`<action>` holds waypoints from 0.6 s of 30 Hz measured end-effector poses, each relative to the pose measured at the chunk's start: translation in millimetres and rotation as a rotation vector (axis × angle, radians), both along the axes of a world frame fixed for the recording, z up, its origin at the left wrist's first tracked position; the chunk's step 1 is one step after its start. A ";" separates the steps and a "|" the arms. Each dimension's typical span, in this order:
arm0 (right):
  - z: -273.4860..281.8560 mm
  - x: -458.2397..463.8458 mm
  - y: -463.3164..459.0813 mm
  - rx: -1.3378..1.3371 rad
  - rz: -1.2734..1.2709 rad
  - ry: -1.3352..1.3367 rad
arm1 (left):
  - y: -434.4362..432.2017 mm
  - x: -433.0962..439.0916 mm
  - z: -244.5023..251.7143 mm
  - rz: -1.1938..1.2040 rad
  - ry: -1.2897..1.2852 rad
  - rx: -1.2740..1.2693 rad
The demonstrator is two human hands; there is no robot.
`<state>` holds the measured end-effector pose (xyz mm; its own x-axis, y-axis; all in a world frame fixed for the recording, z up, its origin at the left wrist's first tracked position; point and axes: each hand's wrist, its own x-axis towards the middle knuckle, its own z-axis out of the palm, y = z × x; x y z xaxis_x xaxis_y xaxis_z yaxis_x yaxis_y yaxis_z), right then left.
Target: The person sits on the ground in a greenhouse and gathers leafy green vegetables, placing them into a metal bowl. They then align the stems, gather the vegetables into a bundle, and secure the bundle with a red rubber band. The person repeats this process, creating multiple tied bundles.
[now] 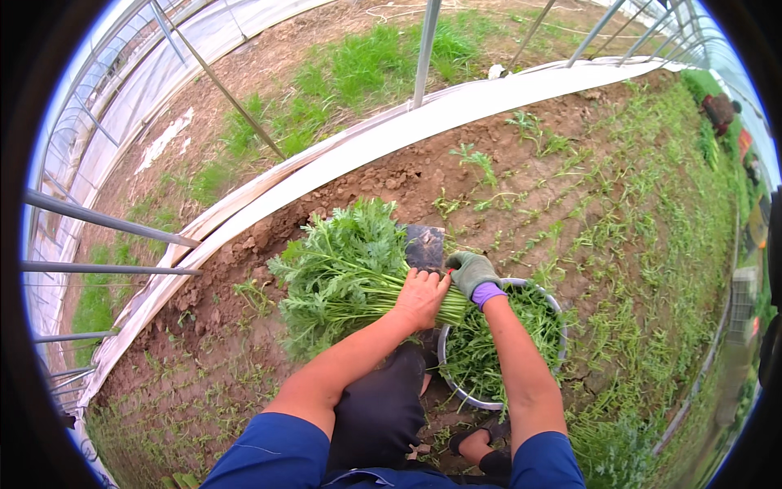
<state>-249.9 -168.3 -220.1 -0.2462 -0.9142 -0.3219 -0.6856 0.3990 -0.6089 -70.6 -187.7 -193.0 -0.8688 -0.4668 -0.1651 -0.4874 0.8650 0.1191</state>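
Observation:
A large bundle of leafy greens (348, 275) lies across in front of me, its leaves to the left and its pale stems to the right. My bare left hand (423, 297) rests on the stems with its fingers over them. Close against it at the stem ends is my right hand (473, 274), in a grey-green glove with a purple cuff; a small red thing shows at its fingertips, too small to name. Just behind both hands is a dark, flat, dirt-marked plate (424, 244). Under my right forearm stands a round metal basin (563, 342) holding loose greens.
White plastic sheeting (366, 168) runs in a curve beyond the bundle, with metal greenhouse poles (426, 55) rising along it. Low plants and cut stems cover the soil (544, 189) on the right. A person (721, 113) is far off at the upper right, and a grey crate (743, 293) sits at the right.

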 end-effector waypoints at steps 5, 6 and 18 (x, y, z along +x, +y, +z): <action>-5.6 -10.9 3.6 0.059 0.041 -0.184 | 0.3 0.8 4.7 -0.011 0.028 -0.008; -6.5 -13.2 3.9 0.065 0.057 -0.211 | 0.1 1.0 4.7 -0.010 0.054 -0.007; 30.7 21.9 5.3 -0.054 0.113 0.366 | 6.0 -4.1 -17.9 0.046 0.045 -0.027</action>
